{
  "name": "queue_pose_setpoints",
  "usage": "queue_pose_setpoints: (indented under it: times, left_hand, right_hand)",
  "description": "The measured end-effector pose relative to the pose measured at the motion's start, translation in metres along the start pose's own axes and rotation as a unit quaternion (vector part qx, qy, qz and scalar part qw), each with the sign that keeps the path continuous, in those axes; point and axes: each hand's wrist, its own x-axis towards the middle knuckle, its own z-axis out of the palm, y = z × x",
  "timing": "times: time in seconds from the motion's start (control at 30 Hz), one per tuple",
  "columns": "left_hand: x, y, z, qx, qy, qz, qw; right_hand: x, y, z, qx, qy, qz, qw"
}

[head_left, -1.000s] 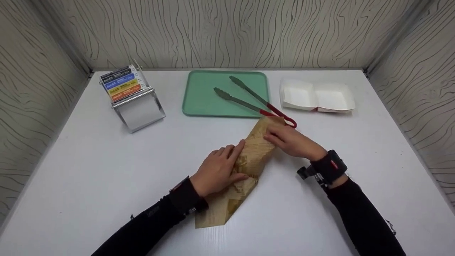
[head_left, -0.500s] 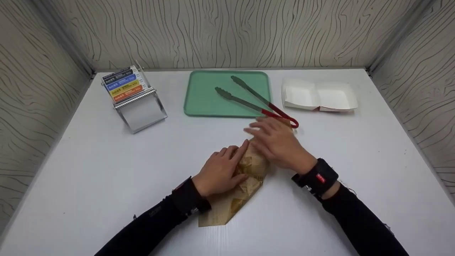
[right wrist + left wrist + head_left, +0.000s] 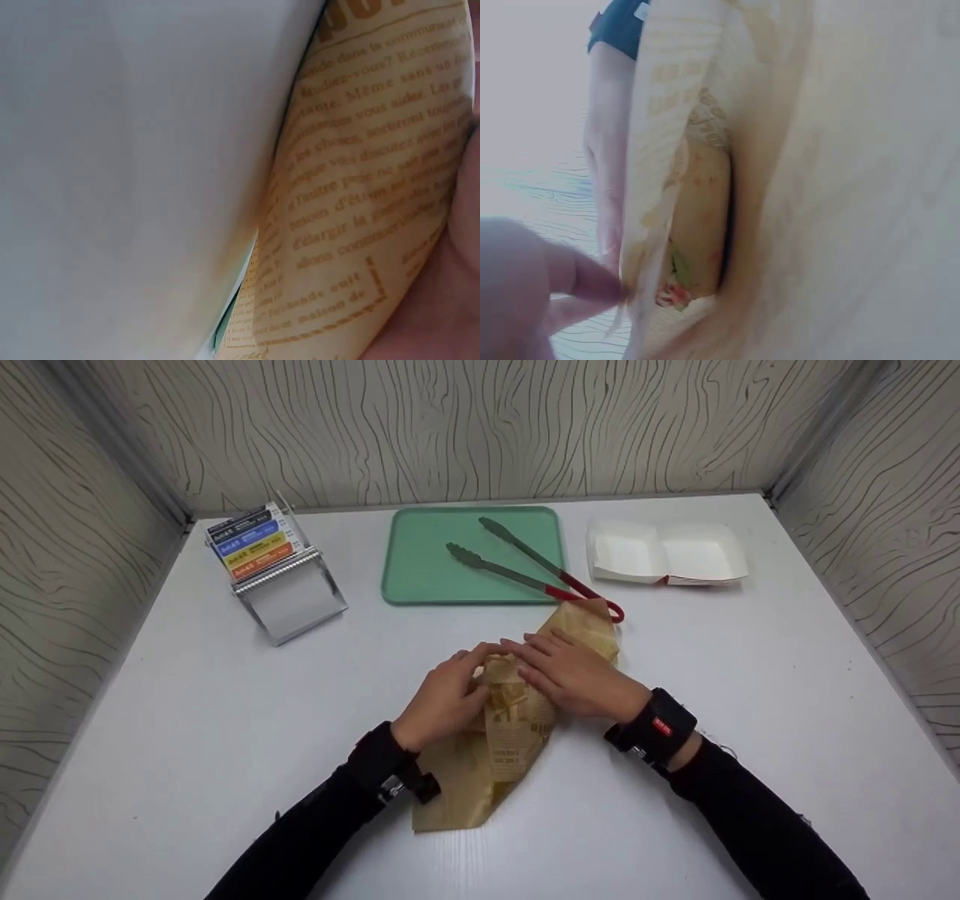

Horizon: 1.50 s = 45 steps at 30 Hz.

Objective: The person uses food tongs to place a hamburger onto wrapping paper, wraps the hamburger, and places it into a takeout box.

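Observation:
Brown newsprint-patterned wrapping paper (image 3: 517, 735) lies folded on the white table, running from lower left to upper right. The left wrist view looks inside the fold at a pale filled wrap (image 3: 703, 217), with green and pinkish-red filling at its end. My left hand (image 3: 444, 694) pinches the paper's edge between thumb and fingers, also visible in the left wrist view. Fairly straight fingers of my right hand (image 3: 581, 675) rest across the paper, their tips close to the left hand's. Printed lettering on the paper fills much of the right wrist view beside the palm.
A green tray (image 3: 420, 555) stands at the back, with red-handled tongs (image 3: 525, 577) lying across it. The paper's upper end reaches the tongs' handle. To the right sits an opened white box (image 3: 667, 555). A metal holder (image 3: 289, 600) with several coloured label strips stands at left.
My right hand has left the paper's upper end and come down and left beside the left hand. The left hand has lifted from lying flat and now pinches the edge; the fold has opened somewhat.

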Motion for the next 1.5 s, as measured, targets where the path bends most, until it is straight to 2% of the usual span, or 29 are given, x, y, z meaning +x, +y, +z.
queue_pose_setpoints:
  times: [0.1,0.17,0.4,0.5,0.57,0.63,0.7,0.8,0.87,1.0,1.13,1.23,1.4,1.5]
  left_hand:
    - [0.004,-0.003,-0.001,0.0,0.04,0.017,0.9991]
    - [0.005,-0.006,-0.002,-0.006,0.05,0.017,0.9986]
    - [0.007,-0.009,-0.002,-0.025,0.031,0.003,0.9992]
    - [0.005,-0.006,0.0,0.007,0.034,-0.003,0.9994]
    - [0.002,-0.002,0.002,0.064,0.049,0.006,0.9968]
    - [-0.004,0.007,0.002,0.134,0.063,0.028,0.9886]
    - [-0.01,0.017,0.001,0.19,0.065,0.068,0.9772]
    - [-0.017,0.03,0.003,0.233,0.039,0.131,0.9629]
    - [-0.02,0.033,0.008,0.248,0.019,0.153,0.9563]
    - [-0.022,0.029,0.019,0.301,0.009,0.15,0.9417]
    - [-0.021,0.025,0.029,0.333,0.011,0.136,0.9329]
    - [-0.019,0.024,0.034,0.333,0.004,0.128,0.9343]
    - [-0.017,0.022,0.037,0.293,-0.013,0.122,0.9482]
    - [-0.015,0.02,0.038,0.28,-0.015,0.12,0.9525]
  right_hand:
    - [0.001,0.001,0.0,0.006,-0.002,0.002,1.0]
    - [0.001,0.002,0.001,0.008,-0.005,0.001,1.0]
    - [0.004,0.003,0.002,0.022,-0.007,-0.004,0.9997]
    - [0.004,0.002,0.002,0.029,0.001,-0.006,0.9995]
    - [0.003,0.001,0.002,0.034,0.001,-0.001,0.9994]
    - [0.003,0.0,0.003,0.034,0.0,0.002,0.9994]
    - [0.003,0.0,0.003,0.033,0.001,0.0,0.9994]
    - [0.005,0.0,0.002,0.026,0.001,-0.009,0.9996]
    - [0.006,0.001,0.001,0.021,-0.004,-0.015,0.9997]
    - [0.007,0.003,-0.001,0.035,-0.031,-0.011,0.9988]
    - [0.007,0.006,-0.001,0.073,-0.054,0.004,0.9959]
    - [0.006,0.009,-0.001,0.096,-0.056,0.008,0.9937]
    - [0.006,0.011,-0.002,0.121,-0.059,0.006,0.9909]
    - [0.005,0.011,-0.002,0.122,-0.063,0.01,0.9905]
